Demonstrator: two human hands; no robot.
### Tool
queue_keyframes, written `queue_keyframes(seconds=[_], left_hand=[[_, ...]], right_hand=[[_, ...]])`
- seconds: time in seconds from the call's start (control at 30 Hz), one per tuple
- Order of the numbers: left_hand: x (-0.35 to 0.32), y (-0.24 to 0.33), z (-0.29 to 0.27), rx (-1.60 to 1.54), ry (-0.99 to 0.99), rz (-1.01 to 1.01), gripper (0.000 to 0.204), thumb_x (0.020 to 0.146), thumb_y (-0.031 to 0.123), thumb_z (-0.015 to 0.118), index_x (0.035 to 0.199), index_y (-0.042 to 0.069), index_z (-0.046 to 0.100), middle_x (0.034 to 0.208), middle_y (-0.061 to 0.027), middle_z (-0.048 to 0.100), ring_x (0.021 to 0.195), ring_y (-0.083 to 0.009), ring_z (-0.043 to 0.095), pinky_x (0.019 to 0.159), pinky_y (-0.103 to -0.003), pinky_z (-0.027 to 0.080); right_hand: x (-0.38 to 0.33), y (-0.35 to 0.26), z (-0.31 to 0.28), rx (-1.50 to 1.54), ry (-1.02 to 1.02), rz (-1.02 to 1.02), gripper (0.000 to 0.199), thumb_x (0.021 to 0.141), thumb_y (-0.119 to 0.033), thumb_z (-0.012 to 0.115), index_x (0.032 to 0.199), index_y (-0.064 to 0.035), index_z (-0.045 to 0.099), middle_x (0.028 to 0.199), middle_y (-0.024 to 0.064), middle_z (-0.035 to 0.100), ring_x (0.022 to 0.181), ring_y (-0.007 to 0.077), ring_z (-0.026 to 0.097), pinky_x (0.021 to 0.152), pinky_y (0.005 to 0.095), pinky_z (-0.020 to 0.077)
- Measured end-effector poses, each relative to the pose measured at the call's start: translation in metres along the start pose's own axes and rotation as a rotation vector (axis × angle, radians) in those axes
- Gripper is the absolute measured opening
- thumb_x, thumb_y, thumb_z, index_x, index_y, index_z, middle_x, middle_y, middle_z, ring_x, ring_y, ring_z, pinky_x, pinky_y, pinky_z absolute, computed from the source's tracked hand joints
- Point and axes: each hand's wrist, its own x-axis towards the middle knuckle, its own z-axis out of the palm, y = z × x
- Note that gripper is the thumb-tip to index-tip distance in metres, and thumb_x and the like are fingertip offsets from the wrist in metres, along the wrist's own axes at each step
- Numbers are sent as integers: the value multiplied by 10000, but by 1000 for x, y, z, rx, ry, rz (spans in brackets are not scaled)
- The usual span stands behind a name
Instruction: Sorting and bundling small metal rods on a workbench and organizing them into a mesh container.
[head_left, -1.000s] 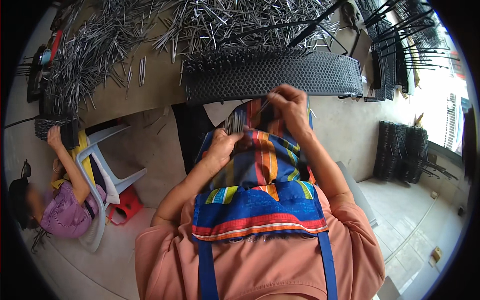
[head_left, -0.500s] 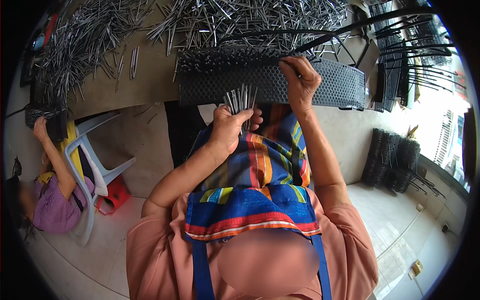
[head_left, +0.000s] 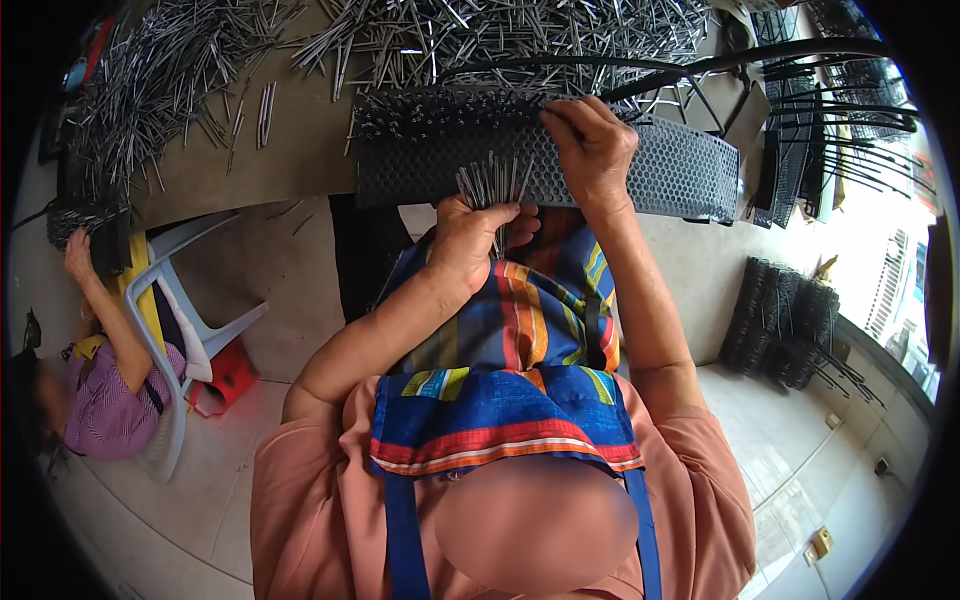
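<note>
Found left hand (head_left: 468,238) gripping a fanned bundle of thin metal rods (head_left: 495,185), with a perforated metal panel (head_left: 680,168) just beyond and under right hand (head_left: 597,155). Observed right hand with thumb and fingers pressed together; cannot tell whether pinching a rod. Noted crowded protruding pins (head_left: 440,115) on the panel to the left of right hand, and a heap of loose rods (head_left: 540,35) beyond both hands.
</note>
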Motion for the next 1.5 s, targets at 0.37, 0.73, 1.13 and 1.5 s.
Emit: queue_keyframes(seconds=[0.37,0.73,1.13,1.5], left_hand=[[0,-1,0,-105,28,-45,150,832,-54,588,955,5,653,856,-131,706,707,-212,692,619,-323,572],[-1,1,0,-88,-13,-42,153,829,-41,608,966,15,645,865,-118,706,723,-209,690,642,-328,573],[4,-1,-5,-58,-33,-38,173,850,-23,601,1008,25,653,879,-108,704,749,-201,686,675,-340,569],[7,2,3,-111,11,-67,126,853,-14,608,973,2,645,854,-137,704,706,-224,697,622,-332,585]], right_hand=[[-8,2,2,41,54,63,123,759,-3,744,878,-31,727,735,67,646,623,139,628,562,260,473],[6,6,-3,74,-93,5,112,762,-25,746,870,-31,718,776,75,653,656,200,651,601,277,495],[-1,4,-6,38,-81,-64,130,769,-3,737,895,-31,723,800,78,659,680,195,662,620,271,513],[-6,8,-1,-62,-51,26,188,800,-47,728,986,-78,738,773,70,642,648,194,647,588,285,494]])
